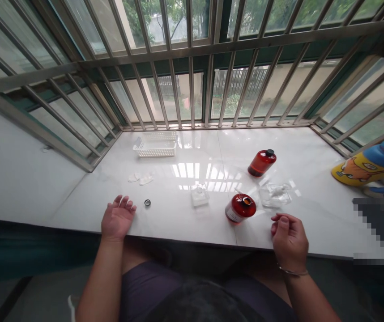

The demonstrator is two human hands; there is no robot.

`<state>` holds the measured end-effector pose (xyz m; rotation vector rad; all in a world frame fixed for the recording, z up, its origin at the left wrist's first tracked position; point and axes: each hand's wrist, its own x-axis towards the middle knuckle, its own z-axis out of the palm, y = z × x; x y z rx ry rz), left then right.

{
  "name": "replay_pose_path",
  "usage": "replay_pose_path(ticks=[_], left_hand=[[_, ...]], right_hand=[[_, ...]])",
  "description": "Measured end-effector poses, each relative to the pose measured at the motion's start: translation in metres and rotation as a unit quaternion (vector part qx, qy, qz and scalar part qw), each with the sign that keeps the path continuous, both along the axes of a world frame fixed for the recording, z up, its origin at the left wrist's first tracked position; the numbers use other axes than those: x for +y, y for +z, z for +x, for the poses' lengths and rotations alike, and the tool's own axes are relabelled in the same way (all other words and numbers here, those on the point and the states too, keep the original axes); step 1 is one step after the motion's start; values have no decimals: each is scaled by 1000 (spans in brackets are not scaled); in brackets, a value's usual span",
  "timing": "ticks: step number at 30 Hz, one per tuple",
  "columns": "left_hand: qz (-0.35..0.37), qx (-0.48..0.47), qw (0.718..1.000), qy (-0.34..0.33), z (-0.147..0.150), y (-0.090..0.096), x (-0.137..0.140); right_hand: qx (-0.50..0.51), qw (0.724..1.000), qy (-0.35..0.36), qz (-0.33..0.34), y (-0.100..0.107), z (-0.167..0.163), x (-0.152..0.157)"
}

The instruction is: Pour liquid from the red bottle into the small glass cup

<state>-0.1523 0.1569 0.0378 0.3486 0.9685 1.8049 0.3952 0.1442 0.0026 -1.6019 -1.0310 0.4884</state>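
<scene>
- The right hand point(289, 241) rested at the near edge of the white sill point(313, 156), lower right of the frame, fingers curled loosely toward the palm; nothing could be made out in its grip.
- The open amber bottle point(241, 207) stood up and to the left of that hand, near but apart from it, mouth uncovered and facing upward, its long axis roughly upright.
- The right hand was clearly the nearer of the two to this bottle.
- The left hand point(117, 219) lay flat on the sill at lower left, fingers spread, holding nothing.
- A small black cap point(147, 203) sat just beside its fingertips, to the right, not touching.
- A second amber bottle point(262, 162), capped, lay on its side further up the frame, its long axis running from lower left to upper right.
- A clear square dish point(199, 195) sat between the cap and the open bottle; its contents were hard to make out.
- A crumpled clear bag point(275, 193) lay just above the right hand; what it held could not be told.
- White pads point(140, 178) and a white basket point(155, 144) were toward upper left.
- A blurred patch hid the lower right edge.
</scene>
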Motion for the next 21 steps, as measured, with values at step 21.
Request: replay_pose_path(ticks=[21], left_hand=[[16, -17, 1000, 6, -5, -5, 1]], right_hand=[[-130, 990, -1, -57, -3, 1, 1]])
